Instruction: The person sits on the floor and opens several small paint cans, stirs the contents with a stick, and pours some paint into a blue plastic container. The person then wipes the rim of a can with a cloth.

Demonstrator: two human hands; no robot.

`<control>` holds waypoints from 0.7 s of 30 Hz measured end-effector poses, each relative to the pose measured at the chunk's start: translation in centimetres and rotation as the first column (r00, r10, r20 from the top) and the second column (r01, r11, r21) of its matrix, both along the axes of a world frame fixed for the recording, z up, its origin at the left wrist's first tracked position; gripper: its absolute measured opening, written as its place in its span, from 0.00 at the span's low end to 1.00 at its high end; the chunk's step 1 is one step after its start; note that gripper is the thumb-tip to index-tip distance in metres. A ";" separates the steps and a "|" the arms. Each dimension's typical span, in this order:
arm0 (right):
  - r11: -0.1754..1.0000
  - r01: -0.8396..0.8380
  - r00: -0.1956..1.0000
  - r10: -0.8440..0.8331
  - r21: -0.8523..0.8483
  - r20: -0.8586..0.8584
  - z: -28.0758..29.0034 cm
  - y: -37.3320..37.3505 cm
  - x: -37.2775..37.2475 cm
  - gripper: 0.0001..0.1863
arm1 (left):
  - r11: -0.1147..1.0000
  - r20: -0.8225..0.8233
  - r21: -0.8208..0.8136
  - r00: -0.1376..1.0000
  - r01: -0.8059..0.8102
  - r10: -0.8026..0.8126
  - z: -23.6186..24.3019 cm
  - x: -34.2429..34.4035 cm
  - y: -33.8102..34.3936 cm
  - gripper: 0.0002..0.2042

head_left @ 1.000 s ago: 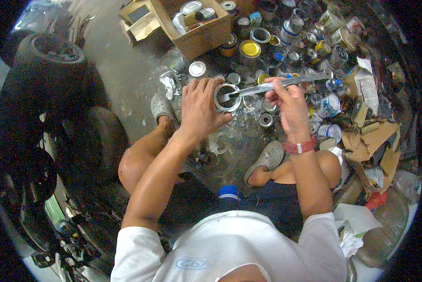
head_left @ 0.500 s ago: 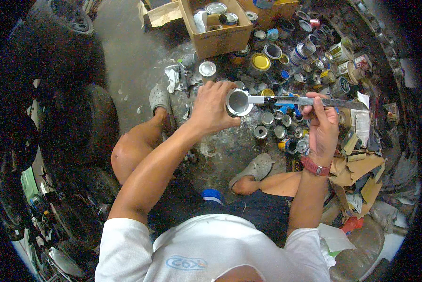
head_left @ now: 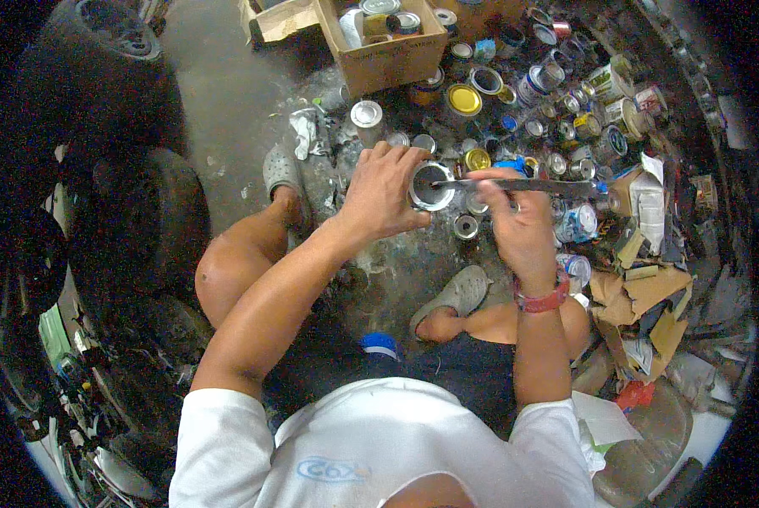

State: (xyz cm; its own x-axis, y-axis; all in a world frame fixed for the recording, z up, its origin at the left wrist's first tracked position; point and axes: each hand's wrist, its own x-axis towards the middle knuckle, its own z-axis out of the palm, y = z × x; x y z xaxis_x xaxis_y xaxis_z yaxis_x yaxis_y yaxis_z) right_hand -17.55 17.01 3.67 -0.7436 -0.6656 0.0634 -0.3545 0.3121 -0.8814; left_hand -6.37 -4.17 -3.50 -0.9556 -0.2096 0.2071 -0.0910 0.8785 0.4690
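Observation:
In front of me my left hand (head_left: 388,193) is wrapped round the left side of a small open can (head_left: 444,200) with a pale rim and grey inside. The fingers curl over its far side and the thumb lies along its near side. My right hand (head_left: 519,216) grips a long flat stirring stick (head_left: 549,185), dark along its length. The stick's left end dips into the can's mouth; its other end sticks out to the right past my fingers. The right hand is slightly blurred.
Many paint cans (head_left: 557,93) crowd the floor at the far right. A cardboard box (head_left: 392,63) with cans stands at the back, a lidded can (head_left: 367,114) before it. Torn cardboard (head_left: 642,292) lies at right, tyres (head_left: 155,229) at left. My clog (head_left: 454,298) is below the can.
My right hand has moved left toward the can, bringing the stick's end from the rim down into it. The left hand and can have stayed nearly in place.

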 end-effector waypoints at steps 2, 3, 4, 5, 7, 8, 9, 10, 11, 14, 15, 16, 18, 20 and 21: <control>0.997 -0.070 0.985 0.076 0.044 -0.152 -0.1 -0.4 0.4 0.08 | 0.999 0.007 -0.034 0.999 0.037 -0.037 0.0 0.2 0.1 0.44; 0.996 -0.078 0.956 0.087 0.043 -0.279 -0.4 -0.6 0.3 0.08 | 0.998 -0.002 -0.040 0.999 0.051 -0.051 0.0 0.2 0.1 0.44; 0.995 -0.086 0.911 0.096 0.044 -0.401 -0.7 -0.7 0.2 0.08 | 0.997 -0.012 -0.047 0.998 0.064 -0.065 0.1 0.3 0.1 0.44; 0.992 -0.127 0.910 0.123 0.015 -0.396 -0.8 -0.7 0.3 0.08 | 0.996 -0.021 -0.053 0.997 0.077 -0.078 0.2 0.3 0.2 0.44; 0.977 -0.207 0.905 0.174 -0.045 -0.387 -1.1 -0.9 0.5 0.08 | 0.997 -0.005 -0.045 0.998 0.064 -0.064 0.3 0.2 0.2 0.45; 0.976 -0.217 0.919 0.194 -0.032 -0.343 -1.1 -0.9 0.5 0.07 | 0.997 0.004 -0.041 0.998 0.057 -0.057 0.4 0.1 0.3 0.45; 0.973 -0.230 0.930 0.213 -0.022 -0.301 -0.7 -0.9 0.8 0.07 | 0.998 0.010 -0.048 0.999 0.049 -0.048 0.6 0.2 0.2 0.45; 0.970 -0.242 0.938 0.231 -0.013 -0.258 -0.4 -0.9 0.9 0.07 | 0.998 0.017 -0.054 0.999 0.040 -0.039 0.8 0.2 0.1 0.45; 0.971 -0.240 0.912 0.226 0.003 -0.342 -0.2 -0.9 0.7 0.07 | 0.998 0.023 -0.061 0.999 0.031 -0.030 1.1 0.3 0.0 0.44; 0.975 -0.220 0.868 0.204 0.017 -0.454 -0.1 -0.7 -0.1 0.07 | 0.995 0.002 -0.077 0.998 0.067 -0.068 1.2 0.3 0.1 0.45; 0.978 -0.211 0.893 0.192 -0.002 -0.407 0.0 -0.8 0.0 0.07 | 0.993 -0.006 -0.093 0.998 0.068 -0.069 1.2 0.2 0.2 0.45; 0.980 -0.200 0.916 0.179 -0.021 -0.360 0.0 -0.8 0.0 0.07 | 0.992 -0.013 -0.108 0.997 0.068 -0.070 1.2 0.2 0.2 0.45; 0.994 -0.104 0.909 0.100 0.012 -0.404 -0.3 -0.9 0.3 0.08 | 0.990 -0.018 -0.130 0.998 0.063 -0.066 1.3 0.2 0.3 0.45; 0.997 0.002 0.965 0.019 0.078 -0.260 -0.6 -0.9 0.5 0.09 | 0.988 -0.013 -0.142 0.998 0.054 -0.056 1.5 0.2 0.2 0.45; 0.989 0.053 0.995 -0.040 0.141 -0.092 -0.7 -0.9 0.5 0.10 | 0.993 0.000 -0.103 0.999 0.054 -0.054 1.5 0.2 0.2 0.46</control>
State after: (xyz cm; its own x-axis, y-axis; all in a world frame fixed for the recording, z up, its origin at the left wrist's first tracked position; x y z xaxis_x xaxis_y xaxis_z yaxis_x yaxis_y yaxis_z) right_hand -17.06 16.12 2.98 -0.7698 -0.6372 0.0371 -0.4111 0.4506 -0.7924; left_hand -6.17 -3.96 -2.03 -0.9643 -0.1353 0.2279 -0.0410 0.9257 0.3759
